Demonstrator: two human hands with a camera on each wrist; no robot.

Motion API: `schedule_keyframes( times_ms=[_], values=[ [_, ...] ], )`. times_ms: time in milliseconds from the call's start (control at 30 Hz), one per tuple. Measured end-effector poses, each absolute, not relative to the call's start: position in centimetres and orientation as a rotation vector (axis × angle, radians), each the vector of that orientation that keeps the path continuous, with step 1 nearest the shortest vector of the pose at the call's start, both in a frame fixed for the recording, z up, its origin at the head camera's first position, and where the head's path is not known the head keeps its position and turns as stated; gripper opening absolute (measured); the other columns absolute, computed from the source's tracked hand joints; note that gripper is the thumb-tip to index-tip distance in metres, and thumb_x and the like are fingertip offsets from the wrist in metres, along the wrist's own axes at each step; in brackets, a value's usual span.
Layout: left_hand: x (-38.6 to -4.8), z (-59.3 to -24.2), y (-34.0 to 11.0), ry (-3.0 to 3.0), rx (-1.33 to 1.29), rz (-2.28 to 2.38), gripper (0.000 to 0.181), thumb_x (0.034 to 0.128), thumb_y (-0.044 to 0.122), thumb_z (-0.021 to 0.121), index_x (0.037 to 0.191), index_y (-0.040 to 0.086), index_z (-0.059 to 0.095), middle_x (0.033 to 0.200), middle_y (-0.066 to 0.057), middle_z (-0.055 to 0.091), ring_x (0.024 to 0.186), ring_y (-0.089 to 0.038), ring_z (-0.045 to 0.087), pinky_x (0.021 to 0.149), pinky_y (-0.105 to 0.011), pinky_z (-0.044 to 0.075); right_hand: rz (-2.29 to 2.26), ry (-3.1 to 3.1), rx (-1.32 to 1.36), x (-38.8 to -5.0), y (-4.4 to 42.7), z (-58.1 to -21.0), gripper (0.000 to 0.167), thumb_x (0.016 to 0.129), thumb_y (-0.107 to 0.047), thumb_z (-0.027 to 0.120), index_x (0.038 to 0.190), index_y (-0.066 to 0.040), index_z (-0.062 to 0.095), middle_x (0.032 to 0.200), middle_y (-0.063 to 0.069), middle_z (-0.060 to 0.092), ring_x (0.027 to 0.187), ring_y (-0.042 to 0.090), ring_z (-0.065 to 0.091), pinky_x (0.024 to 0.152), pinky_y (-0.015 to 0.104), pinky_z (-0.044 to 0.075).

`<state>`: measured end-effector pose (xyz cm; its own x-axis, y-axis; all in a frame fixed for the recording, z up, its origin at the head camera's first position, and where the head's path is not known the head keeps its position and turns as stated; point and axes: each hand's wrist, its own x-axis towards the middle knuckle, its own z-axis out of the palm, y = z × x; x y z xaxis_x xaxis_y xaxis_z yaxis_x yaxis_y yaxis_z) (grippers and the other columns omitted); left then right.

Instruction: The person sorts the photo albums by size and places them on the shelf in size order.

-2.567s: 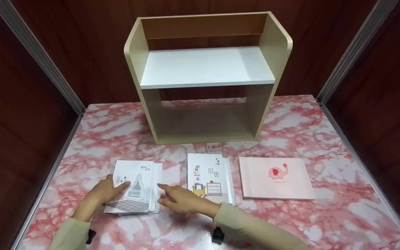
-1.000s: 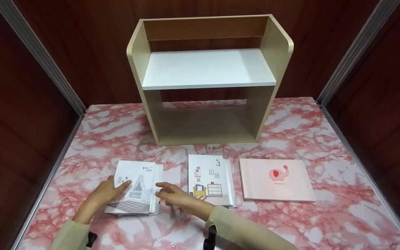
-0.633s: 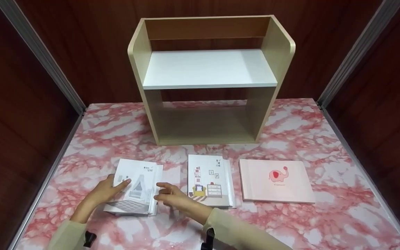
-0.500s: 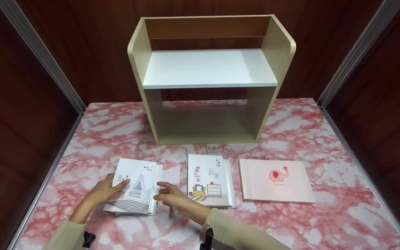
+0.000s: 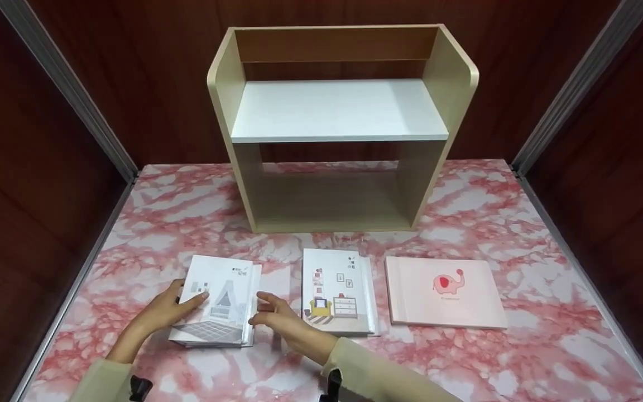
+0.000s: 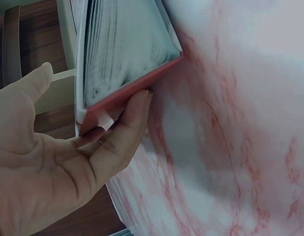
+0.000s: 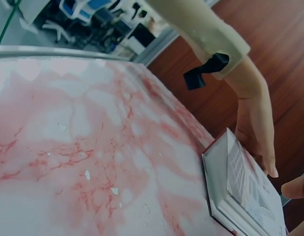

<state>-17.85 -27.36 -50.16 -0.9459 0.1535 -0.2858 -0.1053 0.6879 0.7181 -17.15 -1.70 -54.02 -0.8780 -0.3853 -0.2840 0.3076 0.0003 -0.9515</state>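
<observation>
Tabletop (image 5: 159,201): marbled pink and white; bears every item below.

Left sleeve (image 5: 101,379): pale, near eight o'clock in the head view; black mount (image 5: 140,387) at the cuff.

Left hand (image 5: 159,312): at eight o'clock. Grasping the A-frame book by its nine-o'clock side, thumb over the front cover, fingers bent against the red edge seen in the left wrist view.

A-frame book (image 5: 215,304): thick, white, hard-covered; grey drawing of a peaked structure above a tiled floor. Lies cover up on the tabletop at half past seven, between the two hands.

Right hand (image 5: 291,324): at half past six, just beside the A-frame book's three-o'clock edge, fingers bent, index and thumb toward that edge. Whether it grips or merely touches cannot be told.

Armchair book (image 5: 332,290): white, lying flat at six o'clock; printed yellow armchair and chest of drawers.

Bookcase (image 5: 335,201): pale wood, upright at twelve o'clock, well apart from the hands; white upper shelf (image 5: 338,109).

Right sleeve (image 5: 391,377): pale, near five o'clock.

Elephant book (image 5: 447,304): pale pink, lying flat, landscape format, at four o'clock; red-eared elephant on the cover.
</observation>
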Motion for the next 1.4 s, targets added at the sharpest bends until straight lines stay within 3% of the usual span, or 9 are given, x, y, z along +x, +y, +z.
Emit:
schedule_keyframes(
  times_ms=[167,400,567,667,833,1000,1100,1267,1400],
  values=[
    [-17.6,-49.9,-27.5,2.562,0.062,1.188,0.076,0.0877,0.037,0.062,0.139,-0.005,0.024,0.113,-0.027,0.058,0.088,-0.023,0.062,0.071,-0.032,0.049,-1.959,1.809,-0.062,-17.1,-1.9,-54.0,0.068,0.070,-0.002,0.065,0.133,0.005,0.042,0.120,0.019,0.051,0.111,0.025,0.047,0.095,0.036,0.043],
    [-17.2,-49.8,-27.6,2.579,0.097,1.176,0.081,0.0821,0.032,0.069,0.139,-0.005,0.025,0.115,-0.026,0.056,0.095,-0.027,0.059,0.077,-0.035,0.047,-1.996,1.785,-0.071,-16.9,-2.1,-54.0,0.069,0.067,0.002,0.063,0.131,0.014,0.040,0.114,0.021,0.054,0.106,0.025,0.051,0.091,0.030,0.045],
    [-16.8,-49.8,-27.8,2.540,0.122,1.221,0.086,0.0784,0.028,0.074,0.139,-0.003,0.022,0.117,-0.026,0.054,0.099,-0.028,0.057,0.082,-0.037,0.045,-2.008,1.768,-0.152,-16.9,-2.2,-54.2,0.055,0.066,0.007,0.062,0.120,0.011,0.052,0.104,0.018,0.058,0.089,0.016,0.054,0.078,0.022,0.047],
    [-16.7,-49.9,-28.0,2.505,0.143,1.275,0.087,0.0764,0.025,0.076,0.139,-0.003,0.021,0.118,-0.026,0.054,0.098,-0.026,0.057,0.083,-0.036,0.045,-2.019,1.750,-0.197,-16.9,-2.2,-54.3,0.054,0.067,0.010,0.061,0.120,0.010,0.053,0.102,0.018,0.060,0.087,0.016,0.057,0.074,0.021,0.049],
    [-16.5,-50.2,-28.1,2.432,0.178,1.362,0.092,0.0736,0.019,0.078,0.140,-0.001,0.018,0.114,-0.027,0.055,0.094,-0.026,0.058,0.079,-0.033,0.047,-2.042,1.754,-0.228,-16.9,-2.1,-54.4,0.064,0.065,0.014,0.059,0.128,0.010,0.046,0.104,0.017,0.056,0.094,0.025,0.060,0.072,0.021,0.050],
    [-16.6,-50.0,-28.2,2.365,0.206,1.442,0.094,0.0747,0.015,0.077,0.142,0.001,0.014,0.114,-0.028,0.053,0.095,-0.028,0.058,0.074,-0.032,0.050,-2.061,1.805,-0.260,-17.0,-2.2,-54.4,0.076,0.061,0.015,0.058,0.134,0.011,0.039,0.104,0.018,0.054,0.090,0.022,0.057,0.068,0.019,0.048],
    [-16.6,-49.8,-28.0,2.369,0.176,1.449,0.097,0.0741,0.016,0.078,0.144,0.002,0.011,0.116,-0.029,0.051,0.094,-0.027,0.059,0.075,-0.032,0.050,-2.054,1.824,-0.233,-17.1,-2.1,-54.0,0.087,0.060,0.015,0.058,0.141,0.009,0.026,0.113,0.019,0.047,0.094,0.021,0.053,0.072,0.020,0.048],
    [-16.5,-49.5,-27.8,2.356,0.149,1.462,0.103,0.0721,0.016,0.079,0.146,0.004,0.009,0.119,-0.029,0.048,0.093,-0.027,0.059,0.077,-0.032,0.050,-2.038,1.855,-0.198,-17.2,-1.7,-53.6,0.090,0.062,0.013,0.062,0.143,0.005,0.024,0.128,0.019,0.033,0.099,0.023,0.052,0.078,0.023,0.050],
    [-16.6,-49.5,-27.6,2.317,0.198,1.503,0.103,0.0733,0.013,0.078,0.147,0.005,0.007,0.120,-0.030,0.047,0.093,-0.028,0.059,0.076,-0.031,0.051,-2.037,1.866,-0.202,-17.1,-1.5,-53.5,0.094,0.062,0.013,0.064,0.145,0.001,0.022,0.124,0.016,0.037,0.091,0.020,0.052,0.072,0.022,0.050]
  ],
)
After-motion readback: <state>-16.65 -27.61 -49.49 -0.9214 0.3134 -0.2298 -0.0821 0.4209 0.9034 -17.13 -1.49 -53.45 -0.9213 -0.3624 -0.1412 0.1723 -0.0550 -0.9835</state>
